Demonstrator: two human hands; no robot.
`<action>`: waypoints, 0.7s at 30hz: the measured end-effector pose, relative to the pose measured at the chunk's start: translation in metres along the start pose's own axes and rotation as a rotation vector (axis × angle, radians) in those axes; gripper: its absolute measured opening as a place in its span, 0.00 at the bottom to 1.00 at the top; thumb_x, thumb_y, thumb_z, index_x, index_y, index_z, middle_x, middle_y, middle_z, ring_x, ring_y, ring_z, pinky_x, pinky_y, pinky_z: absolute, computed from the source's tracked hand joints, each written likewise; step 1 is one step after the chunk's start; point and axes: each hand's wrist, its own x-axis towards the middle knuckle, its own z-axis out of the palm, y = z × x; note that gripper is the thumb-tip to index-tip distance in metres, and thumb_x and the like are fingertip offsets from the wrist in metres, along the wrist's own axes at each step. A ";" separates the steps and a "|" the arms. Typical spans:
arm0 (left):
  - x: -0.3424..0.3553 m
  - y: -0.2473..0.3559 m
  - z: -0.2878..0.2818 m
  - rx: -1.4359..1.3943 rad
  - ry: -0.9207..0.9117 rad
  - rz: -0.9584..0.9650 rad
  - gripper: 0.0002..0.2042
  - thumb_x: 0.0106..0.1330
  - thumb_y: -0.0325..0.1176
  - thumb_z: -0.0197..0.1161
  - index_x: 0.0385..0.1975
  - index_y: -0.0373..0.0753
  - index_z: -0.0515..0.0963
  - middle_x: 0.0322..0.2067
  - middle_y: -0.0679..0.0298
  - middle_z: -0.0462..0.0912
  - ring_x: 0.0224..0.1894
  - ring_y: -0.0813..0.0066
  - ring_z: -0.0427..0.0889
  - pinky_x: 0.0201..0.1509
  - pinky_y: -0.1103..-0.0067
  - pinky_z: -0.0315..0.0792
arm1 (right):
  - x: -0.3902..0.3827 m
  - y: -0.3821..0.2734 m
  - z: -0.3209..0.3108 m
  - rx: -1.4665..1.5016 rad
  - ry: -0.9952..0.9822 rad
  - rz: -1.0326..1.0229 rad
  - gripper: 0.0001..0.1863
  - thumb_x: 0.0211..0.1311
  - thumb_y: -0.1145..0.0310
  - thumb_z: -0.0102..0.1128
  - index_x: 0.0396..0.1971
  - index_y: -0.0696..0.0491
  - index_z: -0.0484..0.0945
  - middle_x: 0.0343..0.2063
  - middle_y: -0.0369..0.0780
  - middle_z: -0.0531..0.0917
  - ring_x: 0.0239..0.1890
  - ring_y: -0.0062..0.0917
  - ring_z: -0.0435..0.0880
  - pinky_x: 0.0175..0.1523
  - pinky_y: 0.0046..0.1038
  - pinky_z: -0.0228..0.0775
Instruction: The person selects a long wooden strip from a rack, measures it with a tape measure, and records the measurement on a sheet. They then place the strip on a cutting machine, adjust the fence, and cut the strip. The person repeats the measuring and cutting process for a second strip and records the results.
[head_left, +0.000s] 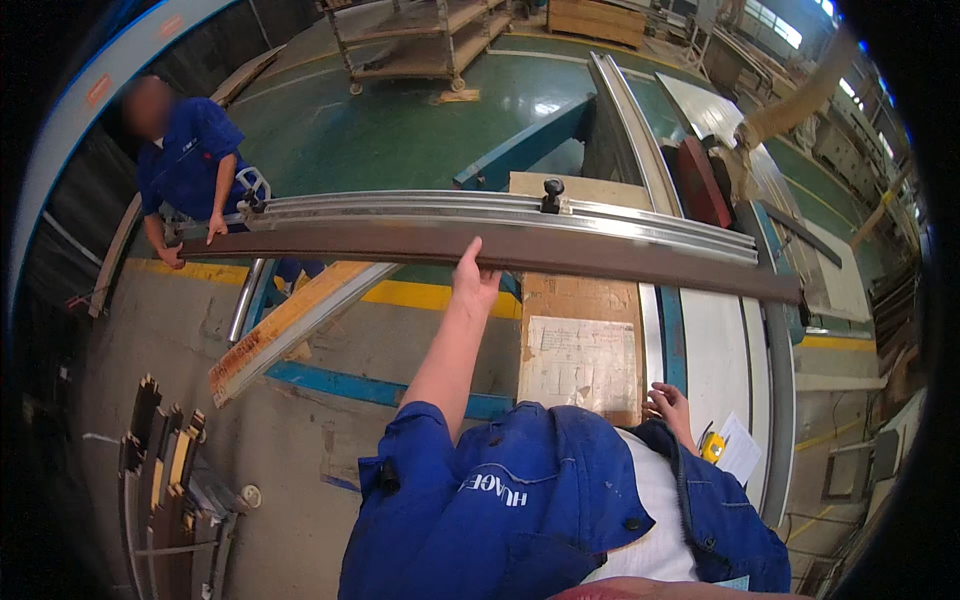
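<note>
A long dark brown board (600,260) lies crosswise over the saw table, along an aluminium fence (400,207) with a black knob (551,195). My left hand (475,279) grips the board's near edge around its middle, thumb up against its face and the other fingers partly hidden beneath. Down by the table's near side, my right hand (670,408) is empty, its fingers loosely bent and apart. Close to it are a yellow tape measure (712,447) and a white paper sheet (738,452). A co-worker (195,160) in blue holds the board's left end with both hands.
Cardboard (585,290) with a paper label covers part of the table. A dark red saw guard (703,180) stands at the far right, below a hose (795,115). Offcuts (165,470) fill a rack at lower left. A shelved cart (420,45) stands at the back.
</note>
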 end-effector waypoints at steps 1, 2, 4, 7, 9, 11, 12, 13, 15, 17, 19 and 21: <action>0.005 -0.005 -0.011 0.004 0.065 -0.013 0.16 0.67 0.33 0.71 0.52 0.42 0.78 0.47 0.63 0.84 0.50 0.66 0.84 0.54 0.66 0.81 | 0.004 -0.003 -0.001 -0.017 -0.025 -0.005 0.19 0.70 0.69 0.63 0.56 0.61 0.75 0.38 0.40 0.83 0.37 0.23 0.85 0.44 0.25 0.82; 0.008 -0.010 -0.024 0.011 0.120 -0.023 0.17 0.67 0.33 0.70 0.53 0.42 0.77 0.48 0.63 0.84 0.50 0.65 0.84 0.54 0.66 0.81 | 0.006 -0.004 -0.002 -0.034 -0.034 -0.002 0.19 0.70 0.69 0.63 0.56 0.61 0.75 0.38 0.40 0.83 0.37 0.23 0.85 0.44 0.26 0.82; 0.013 -0.015 -0.048 -0.001 0.182 -0.032 0.17 0.68 0.33 0.69 0.55 0.41 0.76 0.48 0.62 0.83 0.51 0.63 0.84 0.55 0.64 0.81 | 0.009 -0.005 -0.003 -0.036 -0.057 0.002 0.20 0.69 0.69 0.63 0.57 0.61 0.75 0.38 0.41 0.83 0.37 0.23 0.85 0.44 0.26 0.82; 0.024 -0.026 -0.075 -0.025 0.277 -0.052 0.18 0.69 0.33 0.68 0.57 0.40 0.75 0.50 0.59 0.83 0.52 0.60 0.83 0.57 0.62 0.80 | 0.007 -0.001 -0.005 -0.073 -0.061 -0.002 0.21 0.69 0.69 0.64 0.57 0.62 0.74 0.39 0.41 0.84 0.37 0.23 0.85 0.44 0.26 0.82; 0.030 -0.030 -0.091 -0.014 0.274 -0.068 0.18 0.69 0.33 0.68 0.56 0.41 0.75 0.49 0.60 0.83 0.53 0.60 0.82 0.59 0.61 0.79 | 0.003 0.002 -0.007 -0.089 -0.043 0.019 0.21 0.69 0.69 0.63 0.58 0.62 0.74 0.40 0.42 0.84 0.37 0.24 0.86 0.44 0.26 0.82; 0.032 -0.031 -0.105 0.023 0.309 -0.075 0.19 0.69 0.34 0.68 0.57 0.41 0.75 0.51 0.59 0.82 0.54 0.60 0.81 0.61 0.61 0.77 | -0.004 0.005 -0.010 -0.090 -0.044 0.033 0.22 0.69 0.69 0.64 0.58 0.62 0.74 0.40 0.43 0.85 0.37 0.24 0.86 0.44 0.26 0.82; 0.032 -0.031 -0.109 -0.011 0.211 -0.073 0.19 0.69 0.34 0.68 0.58 0.42 0.75 0.52 0.59 0.81 0.55 0.60 0.80 0.62 0.61 0.76 | -0.008 0.005 -0.011 -0.087 -0.014 0.048 0.22 0.69 0.69 0.64 0.59 0.63 0.73 0.40 0.43 0.85 0.37 0.24 0.86 0.44 0.26 0.82; 0.034 -0.028 -0.111 -0.052 0.205 -0.145 0.19 0.70 0.33 0.66 0.58 0.40 0.75 0.56 0.58 0.80 0.58 0.60 0.78 0.65 0.62 0.74 | -0.013 0.006 -0.013 -0.146 -0.010 0.054 0.22 0.69 0.69 0.64 0.58 0.64 0.74 0.39 0.43 0.85 0.38 0.23 0.85 0.43 0.25 0.82; 0.031 -0.026 -0.112 0.076 0.127 -0.137 0.20 0.73 0.33 0.60 0.61 0.34 0.71 0.58 0.55 0.78 0.61 0.58 0.76 0.71 0.64 0.68 | -0.026 0.010 -0.016 -0.297 0.006 0.026 0.22 0.70 0.64 0.63 0.56 0.62 0.76 0.34 0.40 0.85 0.35 0.23 0.85 0.40 0.26 0.80; 0.019 -0.017 -0.112 0.117 -0.006 -0.203 0.15 0.78 0.32 0.51 0.58 0.30 0.72 0.56 0.51 0.79 0.60 0.58 0.77 0.69 0.65 0.71 | -0.038 0.014 -0.019 -0.286 0.016 -0.010 0.22 0.69 0.64 0.63 0.55 0.64 0.76 0.33 0.41 0.85 0.33 0.22 0.85 0.41 0.25 0.79; 0.001 -0.013 -0.110 0.336 0.089 -0.149 0.18 0.79 0.33 0.52 0.60 0.27 0.70 0.60 0.50 0.76 0.62 0.58 0.76 0.71 0.65 0.70 | -0.050 0.023 -0.023 -0.251 0.041 -0.060 0.21 0.67 0.63 0.66 0.52 0.62 0.79 0.35 0.44 0.88 0.33 0.21 0.86 0.40 0.25 0.79; -0.030 -0.015 -0.116 0.626 0.299 -0.006 0.25 0.78 0.37 0.56 0.65 0.23 0.65 0.65 0.50 0.69 0.65 0.58 0.72 0.71 0.66 0.70 | -0.061 0.033 -0.026 -0.244 0.115 -0.068 0.20 0.66 0.62 0.67 0.51 0.61 0.81 0.35 0.43 0.88 0.34 0.22 0.86 0.41 0.27 0.80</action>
